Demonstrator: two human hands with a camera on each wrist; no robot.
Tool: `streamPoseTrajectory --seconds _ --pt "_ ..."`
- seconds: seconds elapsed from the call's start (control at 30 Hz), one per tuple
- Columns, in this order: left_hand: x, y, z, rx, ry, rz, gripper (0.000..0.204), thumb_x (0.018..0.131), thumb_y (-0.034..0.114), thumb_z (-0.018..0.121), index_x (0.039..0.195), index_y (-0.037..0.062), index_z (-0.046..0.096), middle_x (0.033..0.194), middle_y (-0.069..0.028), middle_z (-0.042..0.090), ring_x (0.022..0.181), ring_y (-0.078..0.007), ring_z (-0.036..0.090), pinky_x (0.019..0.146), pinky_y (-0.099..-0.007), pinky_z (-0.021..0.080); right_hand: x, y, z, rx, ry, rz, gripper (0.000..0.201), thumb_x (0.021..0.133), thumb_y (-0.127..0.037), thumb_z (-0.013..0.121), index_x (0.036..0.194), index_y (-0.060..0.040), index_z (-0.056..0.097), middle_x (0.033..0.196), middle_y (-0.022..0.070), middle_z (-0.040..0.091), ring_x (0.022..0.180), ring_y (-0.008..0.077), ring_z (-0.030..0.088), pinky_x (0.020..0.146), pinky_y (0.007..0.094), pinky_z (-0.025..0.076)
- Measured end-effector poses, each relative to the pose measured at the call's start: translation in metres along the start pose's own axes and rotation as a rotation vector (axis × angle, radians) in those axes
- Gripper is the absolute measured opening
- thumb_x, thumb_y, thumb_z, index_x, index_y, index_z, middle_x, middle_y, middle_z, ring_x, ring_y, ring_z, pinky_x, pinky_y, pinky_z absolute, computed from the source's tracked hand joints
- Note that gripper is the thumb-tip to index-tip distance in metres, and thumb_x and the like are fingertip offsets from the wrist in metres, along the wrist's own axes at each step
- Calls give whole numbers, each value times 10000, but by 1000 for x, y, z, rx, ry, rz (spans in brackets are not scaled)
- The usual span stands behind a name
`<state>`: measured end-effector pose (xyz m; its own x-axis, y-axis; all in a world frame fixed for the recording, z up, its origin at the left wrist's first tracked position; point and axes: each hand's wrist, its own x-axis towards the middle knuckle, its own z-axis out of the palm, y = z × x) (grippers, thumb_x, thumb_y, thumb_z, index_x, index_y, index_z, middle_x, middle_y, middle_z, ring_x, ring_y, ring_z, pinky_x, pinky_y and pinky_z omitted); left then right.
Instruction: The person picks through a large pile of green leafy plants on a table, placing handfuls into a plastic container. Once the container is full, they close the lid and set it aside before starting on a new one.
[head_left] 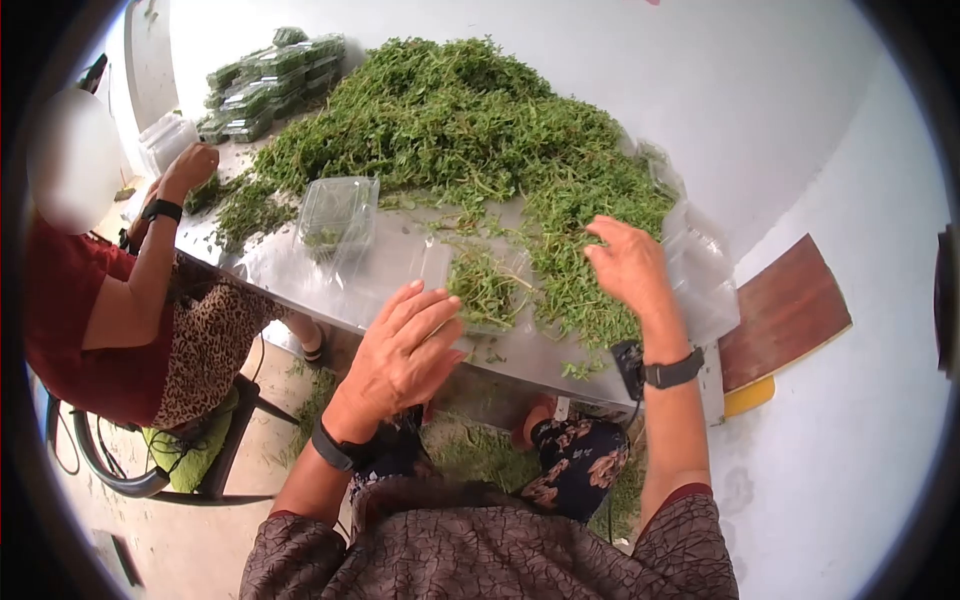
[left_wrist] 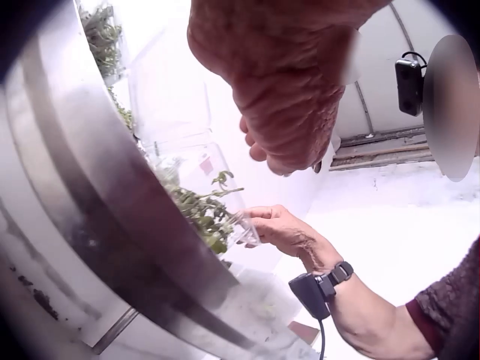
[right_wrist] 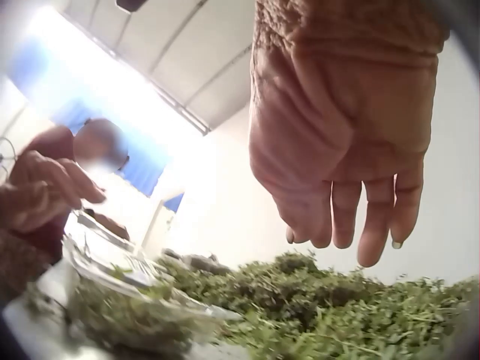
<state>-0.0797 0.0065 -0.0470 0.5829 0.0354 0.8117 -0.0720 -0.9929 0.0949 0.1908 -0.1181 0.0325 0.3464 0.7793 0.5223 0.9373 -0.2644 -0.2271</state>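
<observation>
My left hand (head_left: 398,352) hovers palm down over the table's near edge, fingers extended and holding nothing. Just beyond it, green sprigs (head_left: 485,288) lie in a clear plastic container. The right hand (head_left: 632,268) is raised over the right side of a large heap of leafy greens (head_left: 460,130), fingers slightly bent and apart. In the right wrist view, that hand (right_wrist: 349,157) hangs above the greens (right_wrist: 360,315) with nothing in it. In the left wrist view, the right hand (left_wrist: 281,231) appears beside a clear container edge; whether they touch, I cannot tell.
Another clear container (head_left: 338,215) with some greens stands left of centre. Filled packs (head_left: 270,85) are stacked at the back left. Empty clear containers (head_left: 700,270) stand at the right edge, near a reddish board (head_left: 790,310). A person in red (head_left: 110,300) sits at the left.
</observation>
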Motion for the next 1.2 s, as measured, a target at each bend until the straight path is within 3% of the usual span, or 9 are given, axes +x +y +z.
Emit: streamPoseTrajectory --seconds 0.1,0.23,0.43,0.6,0.73,0.83,0.93,1.03,1.2 --pt "-19 2 -5 62 89 29 389 647 64 750 1018 34 636 1092 -107 613 978 -316 621 813 -435 480 4 17 8 -156 -104 38 313 819 -179 680 1105 -51 671 1091 119 685 1005 333 646 878 441 503" --pt "-37 6 -4 31 164 23 326 653 42 739 965 33 642 1013 -93 626 817 -263 627 706 -390 479 10 28 24 -272 -159 39 386 799 -215 708 1149 -64 646 1016 167 687 972 357 647 856 449 506" --pt "-59 15 2 -65 91 39 305 652 28 753 930 39 630 957 -73 630 764 -237 624 651 -349 481 17 42 47 -341 -284 74 297 765 -224 737 962 -27 633 902 196 680 905 389 645 793 475 505" --pt "-83 13 16 -183 -79 8 289 642 35 775 871 43 599 908 -62 605 719 -228 599 624 -351 478 22 56 57 -406 -308 40 93 710 -109 650 710 -24 611 794 217 648 778 409 641 707 483 510" --pt "-98 6 23 -187 -161 -41 230 656 43 763 819 37 601 882 -57 604 716 -234 599 631 -356 483 22 47 54 -389 -244 13 66 686 -77 603 661 -17 610 747 227 631 757 411 636 689 491 507" --pt "-115 -3 32 -202 -286 -125 148 682 47 736 767 35 615 847 -63 611 731 -251 612 653 -362 495 28 35 34 -321 -241 186 118 691 -106 626 690 10 601 700 219 616 713 401 617 663 484 496" --pt "-125 -12 44 -247 -285 -249 80 701 47 711 718 28 636 816 -87 636 748 -275 632 664 -373 511 29 35 17 -105 -102 238 142 694 -94 631 695 36 574 612 173 569 598 302 603 591 430 485" --pt "-140 -19 59 -363 -366 -503 70 724 75 690 724 10 664 811 -126 667 758 -315 647 659 -394 525 29 18 -1 485 -105 358 88 760 -25 577 695 35 574 601 27 553 539 67 543 464 261 417" --pt "-146 -22 74 -379 -419 -463 79 740 89 678 736 13 657 799 -136 657 754 -333 634 683 -397 521 26 -41 -33 595 -149 385 65 799 -7 568 771 15 622 658 9 594 543 56 547 481 214 426"
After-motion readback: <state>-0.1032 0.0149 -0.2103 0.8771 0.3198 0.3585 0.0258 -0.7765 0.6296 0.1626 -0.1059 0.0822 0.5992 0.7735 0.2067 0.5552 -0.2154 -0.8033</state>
